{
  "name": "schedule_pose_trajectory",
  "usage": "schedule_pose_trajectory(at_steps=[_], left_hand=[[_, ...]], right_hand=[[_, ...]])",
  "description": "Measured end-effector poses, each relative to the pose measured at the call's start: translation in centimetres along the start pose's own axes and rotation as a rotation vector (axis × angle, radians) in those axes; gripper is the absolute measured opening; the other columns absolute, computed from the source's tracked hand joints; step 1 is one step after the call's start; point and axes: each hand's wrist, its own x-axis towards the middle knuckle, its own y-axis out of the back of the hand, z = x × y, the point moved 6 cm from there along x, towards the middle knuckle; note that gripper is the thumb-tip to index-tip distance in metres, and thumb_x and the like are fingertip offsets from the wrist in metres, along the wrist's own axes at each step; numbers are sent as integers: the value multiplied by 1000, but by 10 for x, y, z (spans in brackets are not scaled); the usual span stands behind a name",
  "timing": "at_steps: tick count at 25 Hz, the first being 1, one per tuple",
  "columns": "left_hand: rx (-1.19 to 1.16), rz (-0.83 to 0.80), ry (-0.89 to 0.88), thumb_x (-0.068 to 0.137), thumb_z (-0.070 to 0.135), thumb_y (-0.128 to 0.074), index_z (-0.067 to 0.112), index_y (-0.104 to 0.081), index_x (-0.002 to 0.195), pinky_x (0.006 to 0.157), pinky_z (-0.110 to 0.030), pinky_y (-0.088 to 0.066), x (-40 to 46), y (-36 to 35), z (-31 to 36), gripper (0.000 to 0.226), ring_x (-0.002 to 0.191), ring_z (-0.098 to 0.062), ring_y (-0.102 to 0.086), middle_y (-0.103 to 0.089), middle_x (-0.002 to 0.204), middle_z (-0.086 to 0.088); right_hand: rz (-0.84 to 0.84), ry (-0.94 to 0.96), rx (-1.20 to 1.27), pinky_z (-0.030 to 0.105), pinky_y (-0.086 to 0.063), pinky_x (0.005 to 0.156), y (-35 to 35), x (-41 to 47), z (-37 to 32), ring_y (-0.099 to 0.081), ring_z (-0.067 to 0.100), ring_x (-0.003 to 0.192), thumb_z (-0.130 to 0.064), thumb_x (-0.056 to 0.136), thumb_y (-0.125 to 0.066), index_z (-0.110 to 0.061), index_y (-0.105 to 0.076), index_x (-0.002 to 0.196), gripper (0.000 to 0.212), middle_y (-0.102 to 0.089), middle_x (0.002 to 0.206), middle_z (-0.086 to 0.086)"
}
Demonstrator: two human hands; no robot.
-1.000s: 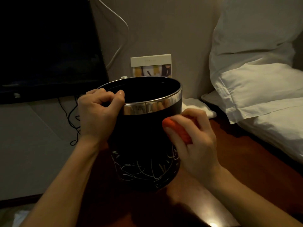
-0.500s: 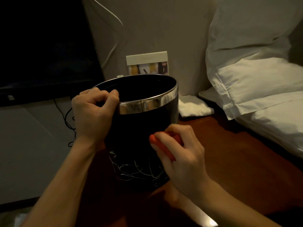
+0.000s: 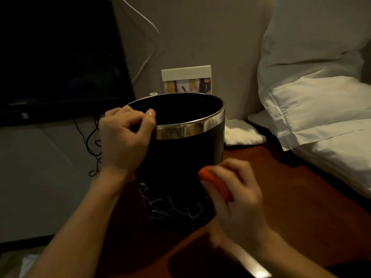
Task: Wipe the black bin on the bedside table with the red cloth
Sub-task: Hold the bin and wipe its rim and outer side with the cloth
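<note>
Your right hand (image 3: 236,189), gripping the red cloth (image 3: 215,184), has slid lower down the black bin (image 3: 180,157); your left hand (image 3: 125,141) grips its rim; wiping is midway.

Left hand (image 3: 125,139) curls with thumb raised; right hand (image 3: 237,194), blurred, has fingers curled in a pinch.

So the tabletop (image 3: 281,187) is a dark reddish-brown wood, pretty glossy, with a bright glare spot down near the front edge. The black bin (image 3: 180,157) stands upright on it, toward the left side. Behind the bin to the right there's a folded white cloth (image 3: 241,135) lying flat, and a small photo card (image 3: 186,80) stands at the back against the wall. White pillows (image 3: 321,117) overlap the tabletop's right edge.
</note>
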Motion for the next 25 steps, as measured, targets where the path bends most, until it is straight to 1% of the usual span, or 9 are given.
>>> schedule_pose_trajectory(at_steps=[1, 3, 7, 10, 14, 16, 19, 21, 25], left_hand=[[62, 9, -43, 95, 29, -52, 30, -47, 58, 78, -31, -35, -4, -3, 10, 37, 56, 1, -42, -40, 53, 19], [120, 6, -87, 96, 31, -51, 28, -50, 64, 79, -30, -32, -11, -11, 25, 32, 59, 1, -40, -39, 58, 21], [115, -35, -53, 97, 36, -50, 25, -55, 64, 73, -27, -29, -11, -15, 27, 35, 58, 1, -43, -44, 55, 14], [119, -85, -50, 97, 37, -52, 27, -57, 66, 73, -29, -30, -9, -14, 28, 33, 57, -1, -45, -47, 55, 14], [95, -88, -20, 96, 39, -53, 26, -61, 66, 73, -33, -35, -9, -13, 26, 33, 56, -3, -46, -50, 56, 11], [65, -90, 0, 95, 41, -53, 28, -62, 66, 70, -36, -37, -9, -13, 23, 33, 56, -3, -46, -51, 56, 10], [49, -73, 18, 95, 40, -54, 38, -52, 60, 69, -37, -36, -7, -13, 25, 35, 53, -2, -44, -46, 52, 12], [41, -53, 10, 94, 38, -55, 36, -53, 57, 69, -34, -34, -7, -14, 27, 37, 52, -2, -44, -45, 50, 12], [20, -8, 15, 93, 32, -58, 25, -58, 57, 70, -25, -34, -7, -8, 16, 36, 52, -5, -44, -45, 50, 12]], right_hand=[[56, 3, 3, 17, -45, 86, 10, 19, -1, -56, 16, 97, -23, 94, -67, 0, -73, 108, 27, -59, 108, 12], [124, 36, 15, 15, -43, 89, 21, 51, -10, -57, 17, 97, -16, 92, -72, 1, -72, 106, 23, -57, 107, 9], [130, 89, 7, 31, -52, 80, 2, 68, -35, -59, 25, 94, -19, 93, -71, 0, -73, 104, 22, -61, 105, 15], [50, 177, -63, 40, -51, 71, -26, 41, -52, -58, 27, 92, -20, 93, -70, -2, -74, 101, 20, -63, 103, 17], [-103, 250, -164, 40, -49, 67, -39, 23, -60, -55, 24, 90, -20, 95, -69, -5, -73, 101, 16, -64, 103, 14], [5, 176, -115, 40, -51, 72, -24, 42, -54, -58, 25, 91, -20, 95, -69, -4, -74, 102, 19, -64, 103, 14], [177, 65, -57, 36, -53, 79, -5, 62, -41, -59, 25, 95, -20, 95, -69, -1, -73, 105, 22, -63, 105, 15], [122, 98, -64, 38, -52, 76, -14, 47, -41, -59, 26, 94, -19, 94, -70, 0, -73, 103, 21, -62, 104, 16], [-177, 165, -58, 41, -50, 70, -40, -13, -31, -59, 25, 90, -23, 97, -67, -6, -72, 102, 18, -61, 105, 10]])
